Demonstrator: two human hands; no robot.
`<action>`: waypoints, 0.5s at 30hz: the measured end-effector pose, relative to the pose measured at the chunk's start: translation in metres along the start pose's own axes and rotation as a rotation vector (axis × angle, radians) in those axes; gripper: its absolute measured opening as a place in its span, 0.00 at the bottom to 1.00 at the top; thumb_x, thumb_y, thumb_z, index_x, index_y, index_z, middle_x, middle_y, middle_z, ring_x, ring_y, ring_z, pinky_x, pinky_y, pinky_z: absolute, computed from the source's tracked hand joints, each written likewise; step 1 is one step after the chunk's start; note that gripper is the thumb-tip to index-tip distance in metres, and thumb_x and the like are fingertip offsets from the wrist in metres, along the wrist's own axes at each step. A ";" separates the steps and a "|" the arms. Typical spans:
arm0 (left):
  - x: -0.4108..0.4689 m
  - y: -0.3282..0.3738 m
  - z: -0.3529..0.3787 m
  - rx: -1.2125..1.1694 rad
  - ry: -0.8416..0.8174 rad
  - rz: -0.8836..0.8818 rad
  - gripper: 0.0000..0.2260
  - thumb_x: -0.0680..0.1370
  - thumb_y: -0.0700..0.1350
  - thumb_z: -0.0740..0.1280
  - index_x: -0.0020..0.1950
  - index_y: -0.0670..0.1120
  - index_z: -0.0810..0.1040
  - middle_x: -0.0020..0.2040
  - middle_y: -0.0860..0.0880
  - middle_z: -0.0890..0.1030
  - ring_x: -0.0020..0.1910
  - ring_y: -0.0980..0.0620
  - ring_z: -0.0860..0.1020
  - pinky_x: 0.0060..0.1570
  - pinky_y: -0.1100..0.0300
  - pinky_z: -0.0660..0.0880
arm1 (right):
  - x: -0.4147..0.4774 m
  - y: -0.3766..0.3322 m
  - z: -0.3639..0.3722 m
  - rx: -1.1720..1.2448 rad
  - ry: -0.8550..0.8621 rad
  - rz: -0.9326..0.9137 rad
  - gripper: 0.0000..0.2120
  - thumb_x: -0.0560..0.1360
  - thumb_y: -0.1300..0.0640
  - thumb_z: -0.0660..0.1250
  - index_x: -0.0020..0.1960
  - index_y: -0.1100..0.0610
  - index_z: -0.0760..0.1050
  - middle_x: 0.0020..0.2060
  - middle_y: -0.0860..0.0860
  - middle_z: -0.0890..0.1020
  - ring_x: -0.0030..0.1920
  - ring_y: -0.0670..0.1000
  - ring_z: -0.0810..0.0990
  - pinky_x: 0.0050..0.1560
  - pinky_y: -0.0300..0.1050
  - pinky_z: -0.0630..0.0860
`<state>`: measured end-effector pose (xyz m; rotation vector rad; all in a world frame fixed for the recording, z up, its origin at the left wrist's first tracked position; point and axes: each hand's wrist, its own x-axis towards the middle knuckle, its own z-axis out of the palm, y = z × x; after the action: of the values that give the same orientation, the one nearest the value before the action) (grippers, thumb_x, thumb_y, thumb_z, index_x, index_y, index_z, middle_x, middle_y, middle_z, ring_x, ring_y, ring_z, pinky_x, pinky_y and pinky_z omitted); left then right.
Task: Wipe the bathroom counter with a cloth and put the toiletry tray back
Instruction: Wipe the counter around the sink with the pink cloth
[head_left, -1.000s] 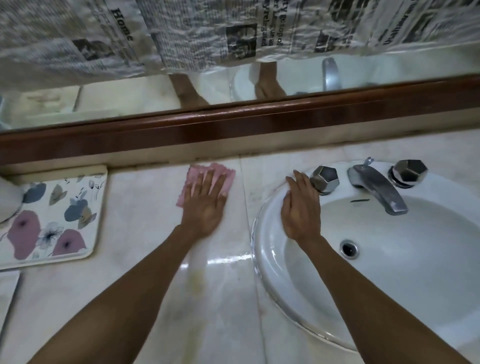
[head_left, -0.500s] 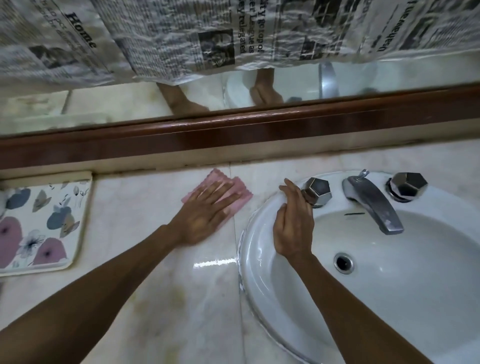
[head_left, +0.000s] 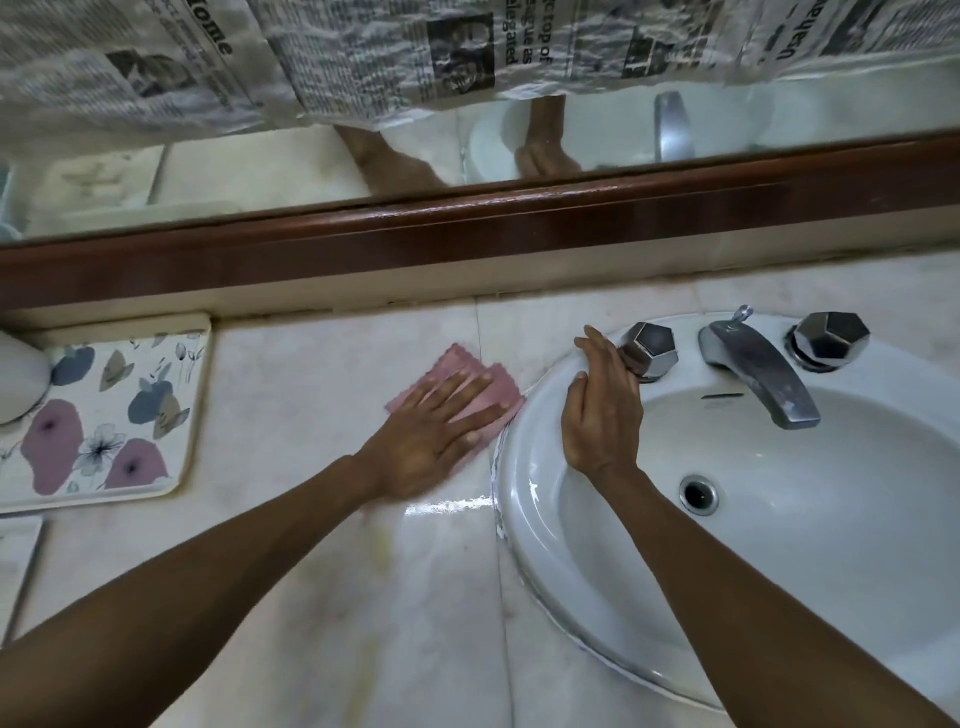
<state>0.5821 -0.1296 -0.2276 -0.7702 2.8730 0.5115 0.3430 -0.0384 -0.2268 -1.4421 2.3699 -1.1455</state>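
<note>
My left hand lies flat, fingers spread, on a pink cloth and presses it onto the pale marble counter, right against the sink's left rim. My right hand rests on the white sink rim beside the left tap knob, fingers curled over the edge, holding nothing. A flowered toiletry tray sits at the far left of the counter against the back ledge. Most of the cloth is hidden under my palm.
A white sink with a chrome spout and two faceted knobs fills the right side. A brown wooden ledge and a mirror run along the back. A white rounded object stands on the tray's left end.
My left hand slid the cloth rightward along the counter from the back wall to the sink's rim. My right hand stayed on the rim, curling its fingers near the knob.
</note>
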 end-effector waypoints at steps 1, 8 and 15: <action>0.004 -0.003 -0.003 0.005 -0.006 -0.018 0.22 0.88 0.57 0.46 0.83 0.66 0.49 0.86 0.57 0.43 0.85 0.51 0.41 0.81 0.49 0.39 | -0.001 0.000 0.000 -0.006 0.001 -0.006 0.20 0.78 0.65 0.54 0.68 0.57 0.71 0.72 0.51 0.72 0.73 0.52 0.69 0.72 0.52 0.65; 0.087 0.029 -0.020 -0.090 0.020 -0.329 0.23 0.88 0.56 0.43 0.83 0.66 0.45 0.86 0.52 0.40 0.85 0.46 0.37 0.80 0.40 0.34 | -0.001 0.002 0.004 -0.093 -0.026 -0.040 0.18 0.81 0.62 0.53 0.68 0.60 0.71 0.71 0.54 0.73 0.73 0.54 0.68 0.73 0.55 0.64; -0.013 0.042 0.009 -0.088 0.073 -0.204 0.22 0.88 0.57 0.46 0.82 0.68 0.47 0.86 0.56 0.46 0.85 0.51 0.43 0.81 0.44 0.38 | -0.005 -0.005 0.010 -0.233 -0.152 0.047 0.22 0.84 0.58 0.49 0.74 0.64 0.65 0.76 0.62 0.64 0.77 0.60 0.60 0.78 0.54 0.52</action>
<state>0.5727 -0.0860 -0.2209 -1.1040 2.8082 0.5972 0.3536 -0.0412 -0.2321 -1.4724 2.4796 -0.7395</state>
